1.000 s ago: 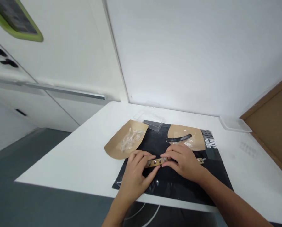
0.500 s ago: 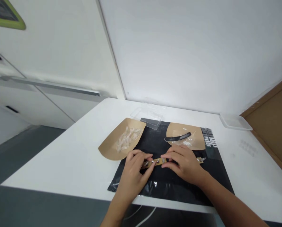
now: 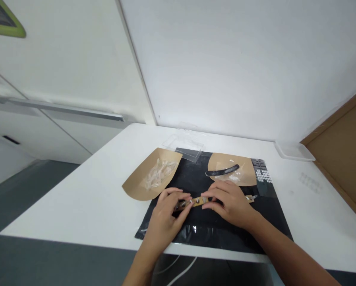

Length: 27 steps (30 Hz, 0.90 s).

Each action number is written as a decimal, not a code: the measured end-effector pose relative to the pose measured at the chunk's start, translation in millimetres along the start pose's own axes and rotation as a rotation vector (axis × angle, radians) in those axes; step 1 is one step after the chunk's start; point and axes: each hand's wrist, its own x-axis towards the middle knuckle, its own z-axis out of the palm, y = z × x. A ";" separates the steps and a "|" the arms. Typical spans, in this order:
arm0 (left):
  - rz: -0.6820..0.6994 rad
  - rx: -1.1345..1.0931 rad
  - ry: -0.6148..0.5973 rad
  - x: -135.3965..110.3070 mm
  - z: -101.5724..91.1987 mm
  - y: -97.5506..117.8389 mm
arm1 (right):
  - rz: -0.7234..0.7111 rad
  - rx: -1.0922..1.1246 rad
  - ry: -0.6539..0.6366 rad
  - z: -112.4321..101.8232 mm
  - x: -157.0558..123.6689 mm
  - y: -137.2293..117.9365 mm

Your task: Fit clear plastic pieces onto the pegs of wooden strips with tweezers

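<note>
A narrow tan strip point(image 3: 199, 200) with small clear and white pieces along it lies across the black mat point(image 3: 192, 174). My left hand point(image 3: 167, 210) is closed round the strip's left part, thumb and fingertips pinching it. My right hand point(image 3: 231, 204) pinches at a clear nail tip point(image 3: 205, 200) on the strip, just right of the left fingertips; its palm covers the strip further right. The strip's right end point(image 3: 250, 198) shows past that hand, with another clear tip on it. Fingers hide much of the strip.
Clear nail tips point(image 3: 158, 174) fill a brown paper tray point(image 3: 136, 180) at left. A curved black nail file point(image 3: 222, 171) rests on a second brown tray point(image 3: 249, 174) with white bits. Behind are a clear box point(image 3: 192, 153) and lid-like tray point(image 3: 295, 151). White dots point(image 3: 263, 176) lie at right.
The view has shifted slightly. Both hands keep nearly the same pinching hold on the strip; the fingertips have moved only a little.
</note>
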 end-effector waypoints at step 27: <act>-0.001 -0.061 -0.023 -5.2 -0.8 -8.0 | 0.079 -0.150 -0.047 27.4 16.0 -17.8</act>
